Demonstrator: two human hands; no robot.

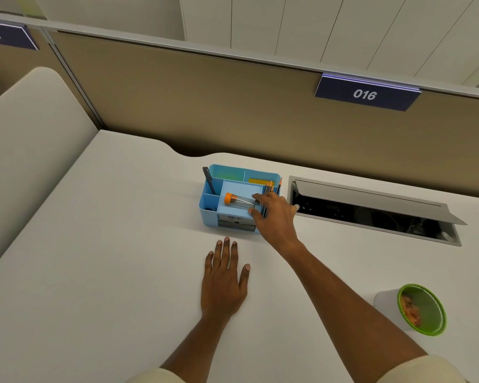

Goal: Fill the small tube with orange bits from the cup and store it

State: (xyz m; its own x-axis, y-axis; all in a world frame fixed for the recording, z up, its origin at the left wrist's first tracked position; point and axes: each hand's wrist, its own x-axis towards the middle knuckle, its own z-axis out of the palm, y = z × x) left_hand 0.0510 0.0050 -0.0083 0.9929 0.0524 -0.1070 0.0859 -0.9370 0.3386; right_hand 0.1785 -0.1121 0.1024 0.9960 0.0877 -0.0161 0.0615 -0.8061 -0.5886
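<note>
White surface (122, 244) carries one blue organizer (213, 203). Inside its middle compartment lies one clear tube (239, 200) with an orange cap, its far end hidden under the right hand (274, 217), whose fingers curl on it. Left hand (223, 283) rests flat and spread, just before the organizer. One green cup (422, 309), well right, holds blurry orange bits.

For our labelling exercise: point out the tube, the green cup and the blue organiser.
tube (239, 200): head view, on its clear body beside the orange cap.
green cup (437, 305): head view, on its rim's right side.
blue organiser (209, 208): head view, on its left outer wall.
</note>
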